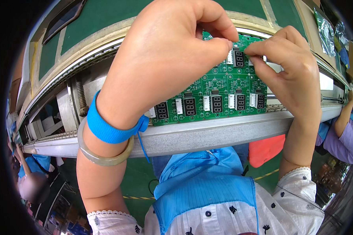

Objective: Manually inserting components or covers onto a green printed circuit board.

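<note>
A green circuit board point(219, 88) lies on a metal conveyor rail point(208, 133), with a row of black digit displays and white connectors along its near edge. My left hand point(164, 58) hovers over the board's left half, thumb and forefinger pinched at a black display part point(239, 58) near the far edge. My right hand point(290, 74) meets it from the right, fingertips pinched on the same small part. A blue wrist strap point(110, 127) and a pale bangle point(102, 156) circle my left wrist.
The conveyor frame curves away to the left with a spring point(81, 98) and a green surface point(106, 19) behind. Other people sit at the left point(31, 176) and right point(345, 133) edges. An orange-red object point(266, 149) shows below the rail. Plastic bags point(327, 31) lie top right.
</note>
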Demonstrator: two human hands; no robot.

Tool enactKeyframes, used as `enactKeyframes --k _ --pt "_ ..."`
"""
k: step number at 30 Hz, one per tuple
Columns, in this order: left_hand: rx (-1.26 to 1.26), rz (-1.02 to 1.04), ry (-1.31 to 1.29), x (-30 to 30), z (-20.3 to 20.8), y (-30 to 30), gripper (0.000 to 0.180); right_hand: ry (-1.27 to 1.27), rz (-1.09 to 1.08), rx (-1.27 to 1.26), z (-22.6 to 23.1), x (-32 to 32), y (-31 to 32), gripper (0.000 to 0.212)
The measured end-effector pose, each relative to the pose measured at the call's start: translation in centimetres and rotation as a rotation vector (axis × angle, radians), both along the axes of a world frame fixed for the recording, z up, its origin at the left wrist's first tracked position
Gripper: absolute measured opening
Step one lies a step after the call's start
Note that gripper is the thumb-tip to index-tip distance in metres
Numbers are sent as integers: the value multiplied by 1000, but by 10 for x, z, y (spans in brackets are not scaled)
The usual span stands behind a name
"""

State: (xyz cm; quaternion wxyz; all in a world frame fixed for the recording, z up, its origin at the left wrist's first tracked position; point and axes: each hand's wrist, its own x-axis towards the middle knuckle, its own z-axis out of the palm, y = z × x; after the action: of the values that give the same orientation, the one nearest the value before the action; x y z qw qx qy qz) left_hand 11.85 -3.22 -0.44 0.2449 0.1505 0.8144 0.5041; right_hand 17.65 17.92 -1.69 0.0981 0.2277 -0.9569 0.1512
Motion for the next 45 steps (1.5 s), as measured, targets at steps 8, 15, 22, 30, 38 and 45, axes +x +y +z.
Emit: enactKeyframes --k 8,15,22,30,38,45 --pt "-28 2 -44 -2 4 2 14 64 -8 101 1 3 -8 20" --pt "-86 18 -26 0 15 8 14 45 -26 101 4 5 -4 20" --pt "65 -143 391 0 -30 -6 14 81 -153 -90 -4 -1 9 21" --pt "-56 -153 560 4 -30 3 20 47 -222 -139 21 0 2 10" --pt "-173 -156 665 7 -33 2 19 80 -235 -212 11 6 19 9" --pt "-119 -134 723 8 -33 8 10 111 -230 -248 5 8 29 8"
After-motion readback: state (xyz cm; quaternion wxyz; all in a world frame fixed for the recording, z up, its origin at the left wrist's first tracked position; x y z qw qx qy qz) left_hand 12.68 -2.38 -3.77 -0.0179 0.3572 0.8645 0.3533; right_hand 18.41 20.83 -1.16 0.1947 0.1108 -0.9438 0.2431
